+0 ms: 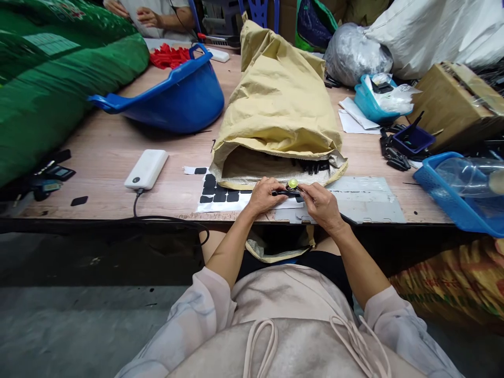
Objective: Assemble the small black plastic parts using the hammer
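My left hand (264, 196) and my right hand (321, 205) meet at the table's front edge, both closed on a small black part (286, 193) held between them. A small yellow-green round piece (292, 184) sits on top of that part. Just left of my hands lies a white sheet with black square pads (218, 195). Right behind my hands a tan sack (277, 100) lies open toward me, with more black parts (313, 166) showing in its mouth.
A white power bank (146, 168) with a cable lies left. A blue basin (177, 94) with red pieces stands behind it, beside green sacks (51, 79). A grey plate (362, 197) lies right, and blue trays (457, 194) further right. Another person sits at the far edge.
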Motion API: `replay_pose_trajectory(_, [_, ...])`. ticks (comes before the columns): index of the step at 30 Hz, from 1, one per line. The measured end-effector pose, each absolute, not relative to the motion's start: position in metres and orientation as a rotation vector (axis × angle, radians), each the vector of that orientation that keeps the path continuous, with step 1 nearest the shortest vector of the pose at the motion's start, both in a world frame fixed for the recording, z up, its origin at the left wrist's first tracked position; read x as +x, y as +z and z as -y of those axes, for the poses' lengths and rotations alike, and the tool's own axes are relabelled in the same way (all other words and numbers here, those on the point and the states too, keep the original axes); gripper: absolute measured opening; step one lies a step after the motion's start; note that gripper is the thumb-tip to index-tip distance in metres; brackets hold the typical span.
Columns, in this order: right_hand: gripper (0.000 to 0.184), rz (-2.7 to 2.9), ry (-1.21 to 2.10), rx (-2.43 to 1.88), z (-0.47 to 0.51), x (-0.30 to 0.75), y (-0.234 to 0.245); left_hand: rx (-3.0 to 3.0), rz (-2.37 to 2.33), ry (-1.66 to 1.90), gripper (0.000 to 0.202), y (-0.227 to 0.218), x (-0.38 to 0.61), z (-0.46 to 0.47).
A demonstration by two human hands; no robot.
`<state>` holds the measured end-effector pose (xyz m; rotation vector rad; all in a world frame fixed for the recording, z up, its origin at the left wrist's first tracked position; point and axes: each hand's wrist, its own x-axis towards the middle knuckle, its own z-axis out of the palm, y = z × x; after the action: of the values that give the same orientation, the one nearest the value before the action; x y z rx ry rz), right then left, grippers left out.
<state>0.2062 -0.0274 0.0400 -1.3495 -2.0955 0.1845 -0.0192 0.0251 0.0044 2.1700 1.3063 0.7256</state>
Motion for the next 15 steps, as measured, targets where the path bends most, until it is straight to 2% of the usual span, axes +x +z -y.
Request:
replay_pose_trajectory(9, [0.03, 2.059, 0.132, -1.243, 0.0281, 0.1999, 0.0432, 2.156, -1.324, 0.672, 0.019, 0.0067, -0.0191, -0.0264])
replay_pose_trajectory(15, [0.026, 2.155, 0.122, -1.319, 0.0299, 0.1993, 0.0372, 2.16, -1.335, 0.655, 0.015, 0.0076, -0.0183, -0.0262])
